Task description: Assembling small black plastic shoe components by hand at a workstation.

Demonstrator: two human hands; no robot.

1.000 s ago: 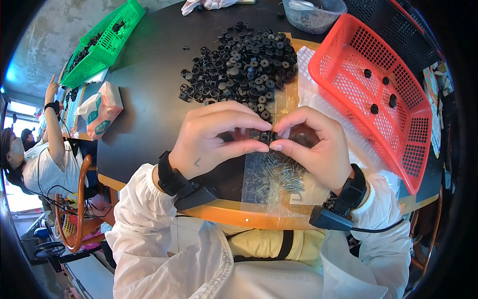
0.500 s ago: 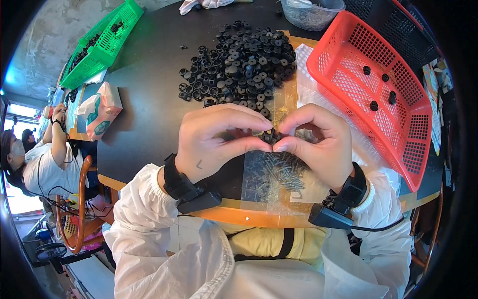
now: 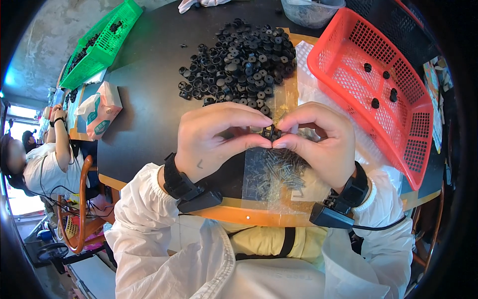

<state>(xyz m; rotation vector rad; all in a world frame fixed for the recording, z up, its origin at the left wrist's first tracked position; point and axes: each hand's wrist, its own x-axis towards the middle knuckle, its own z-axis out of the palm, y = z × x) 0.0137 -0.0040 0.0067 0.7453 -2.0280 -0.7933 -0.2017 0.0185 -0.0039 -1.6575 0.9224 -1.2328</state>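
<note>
A small round black plastic part [image 3: 270, 132] sits pinched between the fingertips of both hands, above the near edge of the table. My left hand [image 3: 211, 134] is closed on its left side with thumb and forefinger. From the right, my right hand [image 3: 318, 130] grips it the same way; whether those fingers also hold a tiny pin is hidden. Right below the hands lies a heap of small thin metal pins [image 3: 284, 169] on a clear plastic sheet. Beyond the hands spreads a large pile of similar black parts [image 3: 249, 62].
A red mesh basket [image 3: 371, 124] at the right holds several black parts. Behind it stands a black basket [image 3: 393, 25]; a clear tub [image 3: 311, 12] is at the back. At left are a tissue pack [image 3: 102, 110], a green basket [image 3: 102, 50] and another seated person [image 3: 47, 159].
The black part has turned slightly between my fingertips, and my right hand has shifted a little. Both hands still hold it in the same place.
</note>
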